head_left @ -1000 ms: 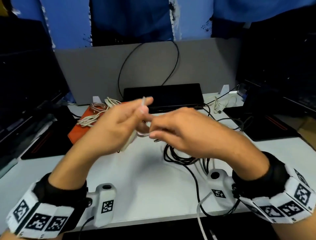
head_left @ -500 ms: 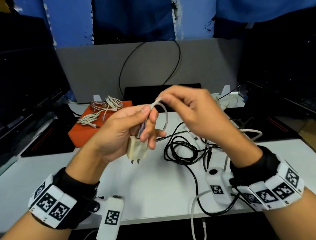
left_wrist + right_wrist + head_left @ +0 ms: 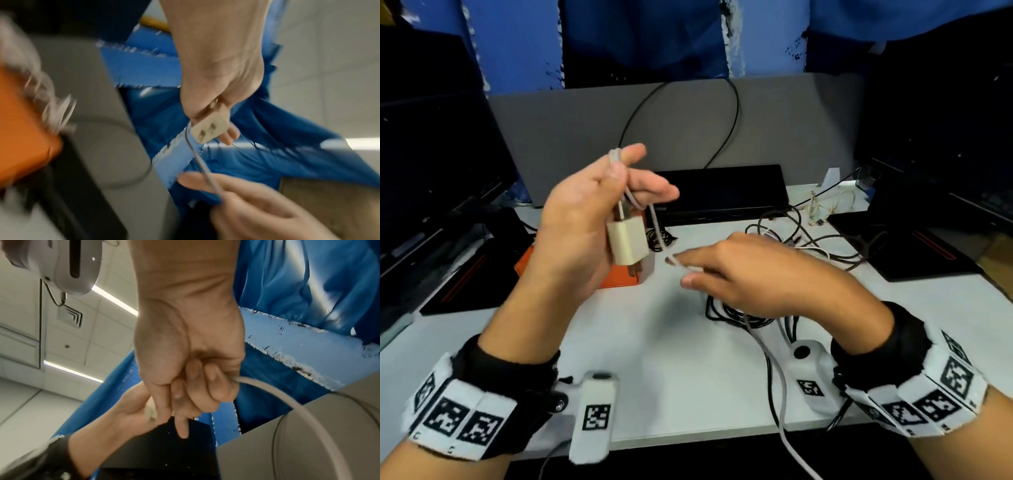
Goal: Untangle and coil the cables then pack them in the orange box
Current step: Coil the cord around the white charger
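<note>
My left hand [image 3: 592,219] is raised above the desk and holds a cream plug adapter [image 3: 627,241] with loops of its white cable [image 3: 635,200] pinched against the thumb. The same adapter [image 3: 209,129] shows prongs-out in the left wrist view. My right hand [image 3: 739,274] sits lower and to the right, pinching the white cable [image 3: 674,262] that runs down from the left hand; its curled fingers [image 3: 205,386] close on the cable [image 3: 267,394]. The orange box [image 3: 619,277] lies behind the left hand, mostly hidden. A black cable tangle [image 3: 739,315] lies under the right hand.
A black flat device [image 3: 722,192] stands at the back of the white desk [image 3: 654,359] before a grey partition [image 3: 791,120]. More loose cables [image 3: 822,240] lie at the back right. Dark monitors flank both sides. The white cable [image 3: 784,411] trails off the front edge.
My left hand rose with the adapter and now covers the orange box. My right hand came down from above the left to a lower spot at the right, drawing the white cable with it.
</note>
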The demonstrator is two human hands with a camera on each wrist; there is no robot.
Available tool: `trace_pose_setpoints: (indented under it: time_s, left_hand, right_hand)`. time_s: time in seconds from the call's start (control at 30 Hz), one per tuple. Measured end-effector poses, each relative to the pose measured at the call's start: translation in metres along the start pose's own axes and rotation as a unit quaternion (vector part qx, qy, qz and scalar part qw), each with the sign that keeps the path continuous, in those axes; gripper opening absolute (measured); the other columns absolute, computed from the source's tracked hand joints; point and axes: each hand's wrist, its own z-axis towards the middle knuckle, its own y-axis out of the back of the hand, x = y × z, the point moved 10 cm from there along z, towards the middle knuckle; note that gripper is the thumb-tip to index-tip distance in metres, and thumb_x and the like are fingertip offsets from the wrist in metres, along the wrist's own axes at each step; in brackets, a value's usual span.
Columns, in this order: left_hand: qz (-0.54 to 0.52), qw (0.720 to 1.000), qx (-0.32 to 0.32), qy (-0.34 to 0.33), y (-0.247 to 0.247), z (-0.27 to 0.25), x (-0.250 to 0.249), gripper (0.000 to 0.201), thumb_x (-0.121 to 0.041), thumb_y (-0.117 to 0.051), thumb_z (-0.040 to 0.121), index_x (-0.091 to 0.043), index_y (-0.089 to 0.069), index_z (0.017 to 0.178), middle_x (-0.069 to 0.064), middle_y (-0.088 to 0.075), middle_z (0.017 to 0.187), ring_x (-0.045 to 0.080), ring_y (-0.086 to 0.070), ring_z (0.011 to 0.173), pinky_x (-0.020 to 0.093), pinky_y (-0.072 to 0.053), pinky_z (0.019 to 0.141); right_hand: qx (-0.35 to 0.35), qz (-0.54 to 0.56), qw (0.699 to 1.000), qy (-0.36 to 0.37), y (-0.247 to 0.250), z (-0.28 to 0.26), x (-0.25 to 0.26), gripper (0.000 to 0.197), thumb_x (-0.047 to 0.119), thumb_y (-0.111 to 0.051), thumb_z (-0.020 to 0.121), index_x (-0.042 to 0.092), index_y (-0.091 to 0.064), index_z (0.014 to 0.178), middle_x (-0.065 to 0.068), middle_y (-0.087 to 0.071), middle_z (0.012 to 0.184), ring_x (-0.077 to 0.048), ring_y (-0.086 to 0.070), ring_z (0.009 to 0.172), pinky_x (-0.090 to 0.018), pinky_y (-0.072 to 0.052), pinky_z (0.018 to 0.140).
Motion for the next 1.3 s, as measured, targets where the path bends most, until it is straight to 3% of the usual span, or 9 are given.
trace_pose_setpoints:
  time_s: [0.1,0.2,0.37,0.53,0.77,0.93,1.07,1.2,1.3]
  left_hand:
    - [0.222,0.973,0.064,0.031,-0.008,-0.004,0.016,0.041,-0.033,-0.042,0.107,-0.015,-0.051,0.142,-0.002,-0.077,0.113,0.022,-0.075,0.098,0.052,-0.053,0.097]
    - [0.297,0.933,0.189,0.074,-0.03,-0.016,0.033,0.035,-0.041,-0.043,0.101,-0.02,-0.066,0.116,0.0,-0.078,0.09,0.024,-0.072,0.087,0.058,-0.052,0.09]
    - [0.075,0.97,0.21,0.1,-0.051,-0.024,0.023,0.044,-0.022,-0.039,0.105,0.018,-0.059,0.102,0.021,-0.071,0.073,0.023,-0.042,0.044,0.037,-0.045,0.066]
    - [-0.011,0.976,0.188,0.11,-0.048,-0.02,0.029,0.044,-0.026,-0.043,0.104,0.011,-0.061,0.089,0.002,-0.041,0.043,0.023,-0.045,0.043,0.031,-0.054,0.078]
    - [-0.248,0.942,0.18,0.136,-0.07,-0.033,0.033,0.021,-0.017,-0.041,0.1,-0.004,-0.057,0.101,-0.003,-0.063,0.063,0.008,-0.066,0.055,0.027,-0.057,0.08]
    - [-0.235,0.946,0.204,0.093,-0.068,-0.033,0.014,0.065,-0.018,-0.031,0.109,0.033,0.002,0.134,0.002,-0.077,0.093,0.014,-0.075,0.084,0.035,-0.043,0.114]
    - [-0.25,0.941,0.2,0.105,-0.056,-0.026,0.013,0.041,-0.017,-0.046,0.106,0.019,-0.051,0.127,0.002,-0.069,0.064,0.025,-0.074,0.088,0.037,-0.047,0.109]
    - [-0.205,0.969,0.101,0.09,-0.034,-0.014,0.008,0.058,-0.026,-0.035,0.105,0.016,-0.036,0.145,-0.01,-0.069,0.067,0.013,-0.054,0.089,0.02,-0.052,0.089]
    - [-0.091,0.991,0.069,0.062,-0.026,-0.012,0.002,0.046,-0.021,-0.035,0.106,0.006,-0.045,0.142,-0.001,-0.078,0.097,0.015,-0.07,0.093,0.024,-0.054,0.086]
  right_hand:
    - [-0.013,0.014,0.999,0.048,0.008,-0.005,0.018,0.028,0.046,-0.048,0.106,0.027,-0.061,0.09,0.012,-0.055,0.063,-0.003,-0.051,0.065,-0.028,-0.039,0.06]
    - [-0.087,0.086,0.991,0.058,0.039,-0.011,0.018,0.027,0.038,-0.06,0.103,0.03,-0.062,0.077,0.021,-0.054,0.057,-0.003,-0.05,0.057,-0.02,-0.032,0.053]
    - [-0.22,0.284,0.933,0.035,0.066,-0.017,-0.004,0.019,0.038,-0.067,0.098,0.019,-0.062,0.096,0.011,-0.039,0.055,-0.007,-0.036,0.052,-0.027,-0.033,0.054]
    - [-0.214,0.263,0.94,0.033,0.056,-0.006,-0.01,0.016,0.035,-0.056,0.106,0.027,-0.069,0.101,0.013,-0.066,0.075,-0.005,-0.063,0.073,-0.028,-0.052,0.071]
    - [-0.265,0.279,0.923,0.026,0.068,-0.01,-0.021,0.035,0.039,-0.05,0.106,0.018,-0.059,0.079,-0.015,-0.059,0.075,-0.029,-0.054,0.071,-0.042,-0.045,0.066]
    - [-0.256,0.29,0.921,0.041,0.064,-0.008,-0.016,0.035,0.033,-0.049,0.109,0.016,-0.059,0.08,-0.008,-0.056,0.073,-0.016,-0.049,0.067,-0.033,-0.041,0.063]
    - [-0.256,0.289,0.922,0.031,0.058,-0.005,-0.022,0.031,0.033,-0.044,0.111,0.027,-0.055,0.082,0.007,-0.047,0.064,-0.003,-0.044,0.057,-0.025,-0.036,0.055]
    - [-0.159,0.288,0.944,-0.019,0.024,0.011,-0.032,0.021,0.03,-0.041,0.111,0.031,-0.061,0.108,0.011,-0.044,0.057,-0.004,-0.04,0.049,-0.023,-0.034,0.052]
    - [-0.046,0.211,0.976,-0.038,-0.001,0.013,-0.02,0.024,0.03,-0.041,0.111,0.025,-0.06,0.125,0.014,-0.053,0.062,-0.004,-0.051,0.057,-0.021,-0.039,0.057]
